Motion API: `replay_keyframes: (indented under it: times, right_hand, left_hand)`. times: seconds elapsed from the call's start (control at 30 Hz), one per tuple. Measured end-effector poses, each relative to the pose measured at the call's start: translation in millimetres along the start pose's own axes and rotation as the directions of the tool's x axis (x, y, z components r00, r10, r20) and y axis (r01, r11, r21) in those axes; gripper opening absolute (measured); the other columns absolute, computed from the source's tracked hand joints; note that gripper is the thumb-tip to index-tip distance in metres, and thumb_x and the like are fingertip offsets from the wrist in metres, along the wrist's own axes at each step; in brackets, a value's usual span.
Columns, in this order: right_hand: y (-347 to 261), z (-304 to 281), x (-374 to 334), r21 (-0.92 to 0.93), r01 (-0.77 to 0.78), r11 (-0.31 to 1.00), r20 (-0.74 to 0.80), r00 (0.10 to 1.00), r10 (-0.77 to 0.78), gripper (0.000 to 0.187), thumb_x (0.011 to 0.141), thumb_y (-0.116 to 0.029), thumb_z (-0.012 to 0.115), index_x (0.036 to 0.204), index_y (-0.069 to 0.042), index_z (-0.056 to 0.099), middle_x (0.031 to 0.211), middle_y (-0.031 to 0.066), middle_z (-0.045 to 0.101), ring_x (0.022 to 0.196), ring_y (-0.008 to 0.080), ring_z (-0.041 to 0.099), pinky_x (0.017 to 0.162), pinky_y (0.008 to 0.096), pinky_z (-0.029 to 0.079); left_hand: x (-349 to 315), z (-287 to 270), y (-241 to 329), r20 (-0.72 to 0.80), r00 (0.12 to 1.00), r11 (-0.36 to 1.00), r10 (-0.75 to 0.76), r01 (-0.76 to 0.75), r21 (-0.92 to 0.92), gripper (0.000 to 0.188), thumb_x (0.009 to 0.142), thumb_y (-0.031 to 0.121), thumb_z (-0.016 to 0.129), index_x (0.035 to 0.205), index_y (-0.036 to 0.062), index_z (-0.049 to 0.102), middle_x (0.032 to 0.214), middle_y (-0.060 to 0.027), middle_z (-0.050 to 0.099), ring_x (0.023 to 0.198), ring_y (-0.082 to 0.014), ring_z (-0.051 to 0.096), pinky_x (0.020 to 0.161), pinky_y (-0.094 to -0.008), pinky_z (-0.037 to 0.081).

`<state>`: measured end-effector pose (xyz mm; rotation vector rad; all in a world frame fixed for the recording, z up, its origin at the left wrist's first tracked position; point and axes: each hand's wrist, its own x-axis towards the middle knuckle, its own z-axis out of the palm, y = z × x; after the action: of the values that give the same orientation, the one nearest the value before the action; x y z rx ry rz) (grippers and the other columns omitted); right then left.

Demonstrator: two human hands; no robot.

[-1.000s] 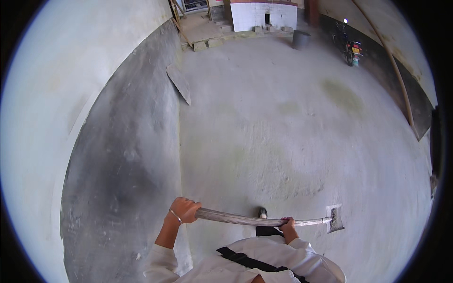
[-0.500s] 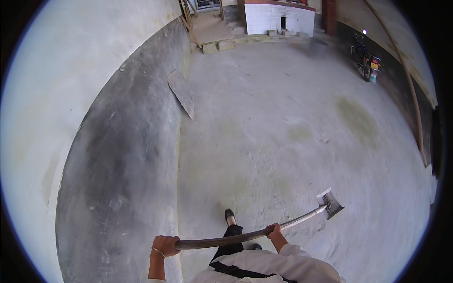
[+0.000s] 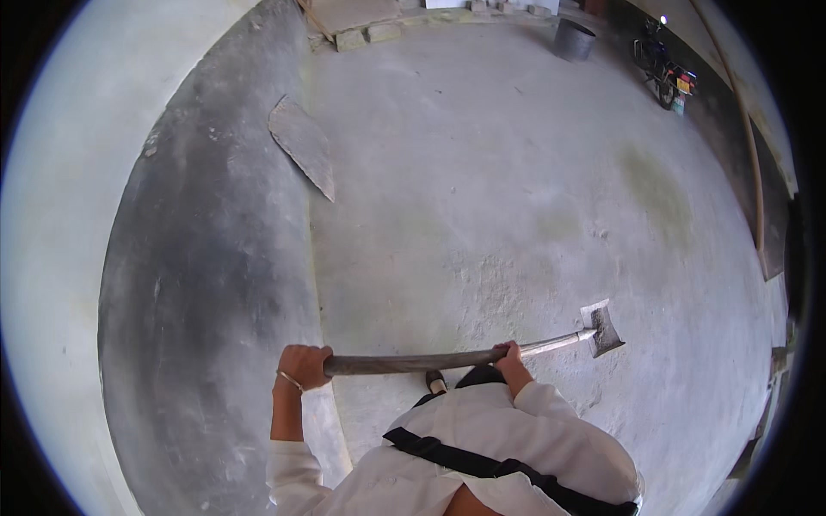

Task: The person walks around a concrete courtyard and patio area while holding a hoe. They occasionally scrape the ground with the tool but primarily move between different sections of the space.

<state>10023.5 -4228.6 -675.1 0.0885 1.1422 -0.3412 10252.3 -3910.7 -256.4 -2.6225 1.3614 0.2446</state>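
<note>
I hold a long-handled shovel point(image 3: 413, 363) crosswise in front of my body. My left hand point(image 3: 305, 367), with a bracelet at the wrist, is wrapped round the end of its wooden handle. Farther along the shaft, my right hand point(image 3: 511, 356) grips where the wood gives way to a paler section. The metal blade point(image 3: 607, 333) is out to the right over the concrete floor, with some dark grey material on it. Whether the blade touches the floor, I cannot tell.
A flat grey slab point(image 3: 301, 144) leans against the left wall point(image 3: 206, 249). At the far right stand a dark bucket point(image 3: 574, 39) and a parked motorcycle point(image 3: 662, 64). Several stone blocks point(image 3: 383, 32) line the far edge. A long pole point(image 3: 747, 146) rests along the right wall.
My view has tilted down and moved forward. Both hands and the shovel appear higher in the picture, the handle more level. My grip on it is unchanged.
</note>
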Motion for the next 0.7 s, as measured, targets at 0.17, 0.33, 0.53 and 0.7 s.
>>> replay_keyframes:
  times: [0.17, 0.33, 0.53, 0.7]
  right_hand:
    - [-36, 30, 21, -0.24, -0.029, 0.97, -0.094, 0.996, 0.006, 0.018, 0.066, -0.024, 0.044, 0.065, -0.007, 0.051, 0.073, 0.011, 0.058, 0.074, 0.0284, 0.051, 0.077, 0.0495, 0.035]
    - [-60, 104, 71, -0.086, -0.053, 0.995, -0.158, 0.987, 0.039, 0.013, 0.066, -0.019, 0.043, 0.062, -0.007, 0.045, 0.064, 0.0107, 0.053, 0.064, 0.0276, 0.051, 0.069, 0.044, 0.04]
    - [-68, 328, 153, -0.028, -0.051, 0.998, -0.113, 0.992, 0.048, 0.012, 0.068, -0.015, 0.044, 0.06, -0.007, 0.043, 0.058, 0.0099, 0.049, 0.055, 0.0265, 0.049, 0.056, 0.0402, 0.044]
    - [-59, 502, 224, -0.104, -0.07, 0.992, -0.114, 0.992, 0.058, 0.015, 0.068, -0.015, 0.048, 0.055, -0.007, 0.045, 0.056, 0.011, 0.05, 0.056, 0.0277, 0.051, 0.058, 0.0402, 0.046]
  left_hand:
    - [61, -8, 19, -0.074, 0.995, 0.997, 0.074, -0.072, 0.02, 0.013, 0.054, 0.015, 0.062, 0.066, 0.0133, 0.057, 0.055, -0.004, 0.056, 0.051, -0.0226, 0.056, 0.047, -0.033, 0.043]
    - [161, -17, -19, -0.039, 0.997, 0.998, 0.066, -0.066, 0.012, 0.013, 0.055, 0.015, 0.062, 0.066, 0.0133, 0.057, 0.056, -0.0038, 0.056, 0.052, -0.0224, 0.056, 0.049, -0.0333, 0.043]
    - [319, -73, -139, 0.01, 1.0, 1.0, -0.023, 0.023, -0.011, 0.013, 0.057, 0.019, 0.062, 0.067, 0.0132, 0.057, 0.057, -0.0044, 0.057, 0.052, -0.0227, 0.056, 0.049, -0.0342, 0.044]
    - [416, -107, -227, 0.059, 0.985, 0.985, -0.163, 0.166, -0.047, 0.012, 0.058, 0.02, 0.062, 0.067, 0.0136, 0.057, 0.057, -0.0049, 0.057, 0.051, -0.0239, 0.055, 0.049, -0.0351, 0.043]
